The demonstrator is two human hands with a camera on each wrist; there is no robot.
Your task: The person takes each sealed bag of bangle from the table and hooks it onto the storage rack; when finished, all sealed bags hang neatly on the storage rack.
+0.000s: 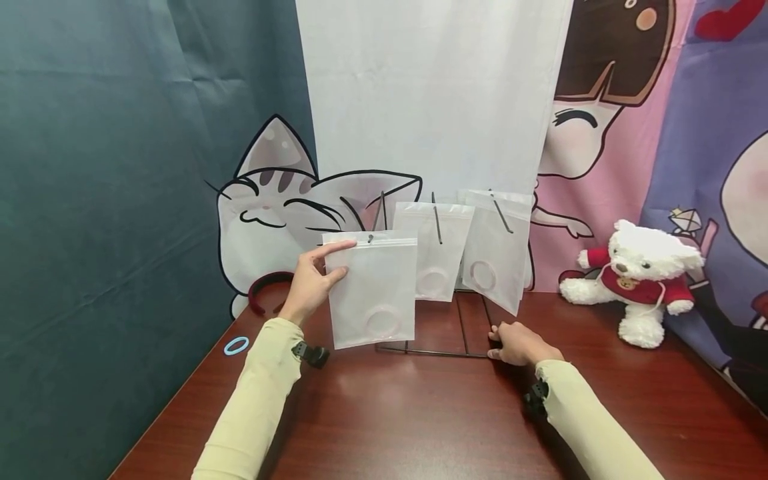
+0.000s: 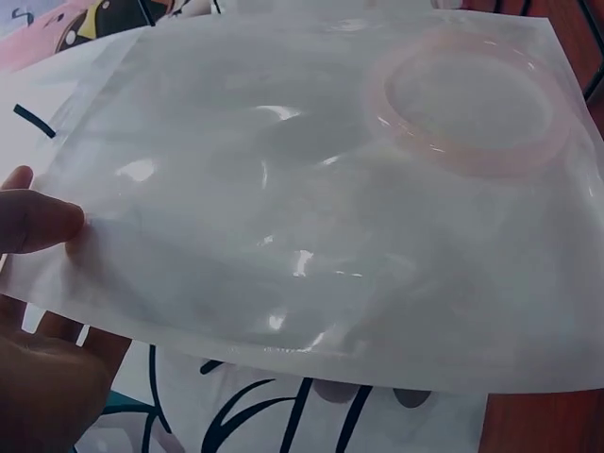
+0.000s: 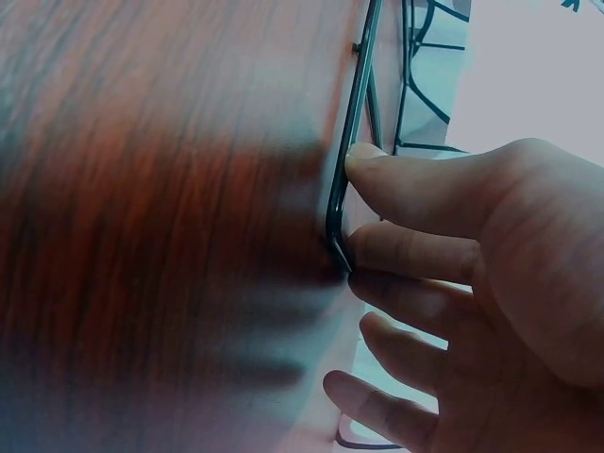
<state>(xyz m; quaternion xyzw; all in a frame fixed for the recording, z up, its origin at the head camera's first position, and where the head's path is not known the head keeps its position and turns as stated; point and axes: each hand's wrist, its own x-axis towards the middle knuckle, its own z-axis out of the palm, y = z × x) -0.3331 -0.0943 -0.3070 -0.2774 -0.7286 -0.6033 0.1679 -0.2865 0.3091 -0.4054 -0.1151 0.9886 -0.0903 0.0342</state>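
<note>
My left hand (image 1: 312, 283) pinches the left edge of a frosted zip bag (image 1: 360, 293), thumb in front and fingers behind. A pale pink ring (image 2: 472, 104) shows through that bag near its bottom. At the bag's top middle, the tip of a black hook (image 1: 370, 238) pokes through. With thumb and fingertips, my right hand (image 1: 521, 343) holds the front right corner of the black wire rack (image 3: 351, 123), low at the tabletop. Two more frosted bags, a middle one (image 1: 414, 250) and a right one (image 1: 501, 247), hang from the rack's other hooks, each with a ring inside.
A light blue ring (image 1: 237, 345) lies on the brown table (image 1: 420, 413) near its left edge. Behind my left hand is a dark red headband (image 1: 258, 293). A white teddy bear (image 1: 645, 267) in a red top sits at the back right. Printed curtains (image 1: 432, 87) hang behind the table.
</note>
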